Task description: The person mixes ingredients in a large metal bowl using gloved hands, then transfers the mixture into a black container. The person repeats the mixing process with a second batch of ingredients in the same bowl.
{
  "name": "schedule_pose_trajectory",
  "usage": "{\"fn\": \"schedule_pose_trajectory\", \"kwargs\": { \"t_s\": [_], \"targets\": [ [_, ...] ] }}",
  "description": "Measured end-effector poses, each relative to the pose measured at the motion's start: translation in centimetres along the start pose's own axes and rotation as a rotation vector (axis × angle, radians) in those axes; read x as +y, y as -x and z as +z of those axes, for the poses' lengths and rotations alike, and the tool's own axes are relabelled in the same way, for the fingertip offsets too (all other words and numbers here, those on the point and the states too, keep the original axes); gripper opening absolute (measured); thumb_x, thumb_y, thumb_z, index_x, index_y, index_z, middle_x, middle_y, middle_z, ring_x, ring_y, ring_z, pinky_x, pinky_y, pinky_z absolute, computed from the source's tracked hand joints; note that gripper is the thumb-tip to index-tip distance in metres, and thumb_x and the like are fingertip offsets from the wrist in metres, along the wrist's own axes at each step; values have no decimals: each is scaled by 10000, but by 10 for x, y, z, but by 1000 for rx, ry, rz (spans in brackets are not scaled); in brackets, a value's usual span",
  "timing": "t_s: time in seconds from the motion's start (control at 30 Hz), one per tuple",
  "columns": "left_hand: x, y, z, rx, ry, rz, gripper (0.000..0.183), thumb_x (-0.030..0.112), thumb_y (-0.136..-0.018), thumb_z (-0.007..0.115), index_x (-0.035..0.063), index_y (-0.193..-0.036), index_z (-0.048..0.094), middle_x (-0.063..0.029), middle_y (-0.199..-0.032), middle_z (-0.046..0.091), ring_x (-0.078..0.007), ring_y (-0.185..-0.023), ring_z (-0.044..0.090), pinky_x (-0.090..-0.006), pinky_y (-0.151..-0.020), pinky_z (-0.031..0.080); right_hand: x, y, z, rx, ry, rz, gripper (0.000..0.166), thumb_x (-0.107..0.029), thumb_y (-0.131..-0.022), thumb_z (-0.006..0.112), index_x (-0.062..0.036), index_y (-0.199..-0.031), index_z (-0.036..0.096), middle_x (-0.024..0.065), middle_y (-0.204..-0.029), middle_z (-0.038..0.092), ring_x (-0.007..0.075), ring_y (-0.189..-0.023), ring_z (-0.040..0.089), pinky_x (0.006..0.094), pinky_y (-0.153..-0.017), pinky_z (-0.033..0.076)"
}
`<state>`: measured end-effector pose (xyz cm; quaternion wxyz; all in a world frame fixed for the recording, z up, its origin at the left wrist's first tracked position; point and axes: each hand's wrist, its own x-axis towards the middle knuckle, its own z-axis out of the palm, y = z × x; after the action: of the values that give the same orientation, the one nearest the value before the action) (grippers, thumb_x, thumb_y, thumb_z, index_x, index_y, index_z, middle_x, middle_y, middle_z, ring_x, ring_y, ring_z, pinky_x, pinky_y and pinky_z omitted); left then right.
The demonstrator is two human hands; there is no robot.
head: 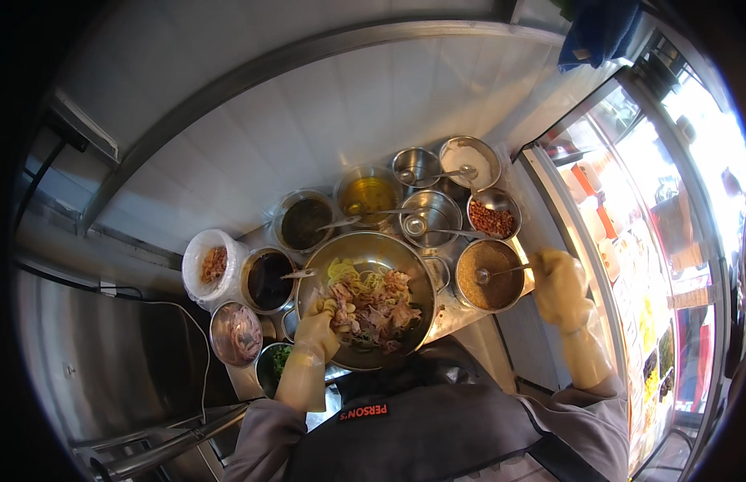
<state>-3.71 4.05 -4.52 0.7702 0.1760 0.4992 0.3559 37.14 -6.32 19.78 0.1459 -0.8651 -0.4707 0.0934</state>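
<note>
A wide steel mixing bowl (430, 265) holds torn meat (382, 316) mixed with pale green shreds (342, 272). At its left side my left hand (315, 331), in a translucent glove, has its curled fingers against the food; whether they grip any is hidden. To the right, my gloved right hand (559, 286) is closed at the end of a metal spoon (508, 269). The spoon's head rests in a steel pot of brown granular seasoning (484, 289).
Behind the bowl stand pots of yellow oil (368, 194), white powder (463, 158) and reddish nuts (492, 220). Dark liquid (269, 280), sliced onion (243, 337) and chopped greens (281, 358) sit leftward, beside a plastic-lined tub (195, 271). A glass display case (635, 241) borders the right.
</note>
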Motion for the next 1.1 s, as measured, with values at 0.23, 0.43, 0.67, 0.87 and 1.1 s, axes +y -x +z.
{"fn": "schedule_pose_trajectory", "kwargs": {
  "t_s": [0.23, 0.43, 0.67, 0.87, 1.1],
  "targets": [
    [22, 21, 64, 60, -157, 26, 376, 48, -1045, 433, 164, -1379, 559, -170, -1095, 724, -260, -822, 717, -390, -653, 611, 83, -66, 67, -139, -46, 115, 327, -305, -973, 609, 2, -928, 712, 265, -932, 698, 426, -927, 689, 464, -806, 530],
    [23, 27, 86, 215, -654, 225, 500, 423, -1027, 624, 52, -1361, 591, -139, -1106, 737, -214, -976, 702, -323, -835, 539, 20, -62, 73, 88, 202, -18, 491, -453, -1037, 495, -26, -937, 717, 222, -913, 712, 426, -937, 691, 484, -823, 548],
    [-3, 26, 101, 315, -929, 887, 559, 349, -1024, 606, -14, -1429, 475, -222, -1257, 666, -395, -1179, 622, -406, -1009, 489, -131, 23, 102, -471, -298, -421, 626, -508, -1054, 451, 8, -1404, 500, 302, -1116, 692, 466, -959, 696, 493, -857, 571],
    [11, 43, 118, 373, -913, 398, 532, 370, -1030, 581, 46, -1440, 482, -178, -1312, 627, -277, -1158, 630, -353, -1022, 495, -133, 29, 227, -421, -545, -478, 377, -318, -1060, 481, 10, -1238, 531, 290, -1075, 650, 438, -801, 665, 491, -672, 542],
    [-18, -22, 67, 248, -126, 253, 500, 462, -1007, 606, 47, -1286, 591, -152, -1137, 702, -331, -999, 684, -429, -935, 541, -144, 41, 267, -462, -1285, -50, 388, -443, -1080, 461, -84, -1026, 601, 107, -861, 666, 203, -653, 610, 324, -544, 494]
  ]
}}
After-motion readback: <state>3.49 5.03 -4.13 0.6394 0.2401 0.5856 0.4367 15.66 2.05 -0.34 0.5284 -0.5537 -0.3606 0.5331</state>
